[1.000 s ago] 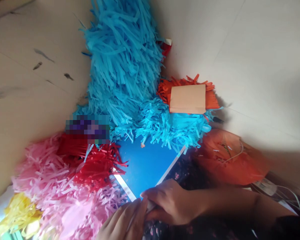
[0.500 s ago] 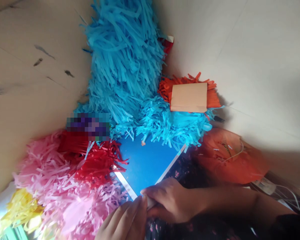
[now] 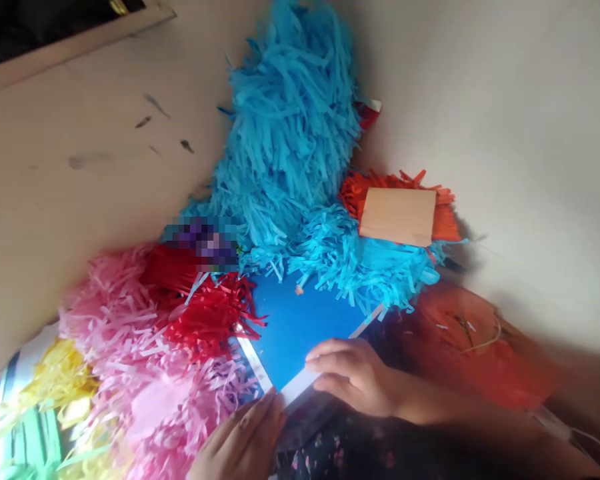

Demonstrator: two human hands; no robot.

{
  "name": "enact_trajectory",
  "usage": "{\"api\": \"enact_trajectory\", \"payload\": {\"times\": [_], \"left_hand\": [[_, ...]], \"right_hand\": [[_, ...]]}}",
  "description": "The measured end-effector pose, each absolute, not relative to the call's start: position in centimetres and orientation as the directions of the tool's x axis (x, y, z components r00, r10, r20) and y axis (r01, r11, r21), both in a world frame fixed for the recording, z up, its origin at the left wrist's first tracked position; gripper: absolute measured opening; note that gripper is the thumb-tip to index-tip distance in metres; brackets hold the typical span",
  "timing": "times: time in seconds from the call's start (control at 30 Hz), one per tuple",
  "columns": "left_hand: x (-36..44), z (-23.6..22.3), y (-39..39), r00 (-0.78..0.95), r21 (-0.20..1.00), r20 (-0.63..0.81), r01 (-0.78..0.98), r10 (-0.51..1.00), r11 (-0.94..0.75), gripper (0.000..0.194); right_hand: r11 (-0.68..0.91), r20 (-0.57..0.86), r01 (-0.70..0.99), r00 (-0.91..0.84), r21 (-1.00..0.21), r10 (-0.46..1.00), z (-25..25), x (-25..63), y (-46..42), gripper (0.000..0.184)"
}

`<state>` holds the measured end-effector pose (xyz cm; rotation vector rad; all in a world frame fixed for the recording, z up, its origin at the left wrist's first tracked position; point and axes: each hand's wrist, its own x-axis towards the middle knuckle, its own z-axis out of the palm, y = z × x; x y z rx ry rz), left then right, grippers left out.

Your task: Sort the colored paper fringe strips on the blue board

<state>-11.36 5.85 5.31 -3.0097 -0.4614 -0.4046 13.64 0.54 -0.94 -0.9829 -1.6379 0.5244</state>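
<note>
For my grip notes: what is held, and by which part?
The blue sheet, at its white-edged near corner, by the left hand and right hand.

Two hands (image 3: 350, 377), one blue board (image 3: 300, 333), one tan card (image 3: 397, 217).

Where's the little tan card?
In the head view, the tan card sits right of centre on the orange fringe, just above the blue fringe.
</note>
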Motion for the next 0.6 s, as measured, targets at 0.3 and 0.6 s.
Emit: {"api": "enact_trajectory", "payload": {"times": [0.3, 0.6], "left_hand": [[-9.8, 3.3, 6.3, 0.646, 0.342, 0.549, 0.405, 0.53, -0.848, 0.017], [-7.3, 1.8, 8.3, 0.614, 0.473, 0.579, 0.282, 0.536, -0.835, 0.012]], "right_hand": [[0.541, 0.537, 0.206, -0.08, -0.815, 0.84, -0.7, 14.6, 2.7, 0.013], [0.463, 0.478, 0.233, 0.008, -0.855, 0.878, -0.5, 16.0, 2.1, 0.009]]}}
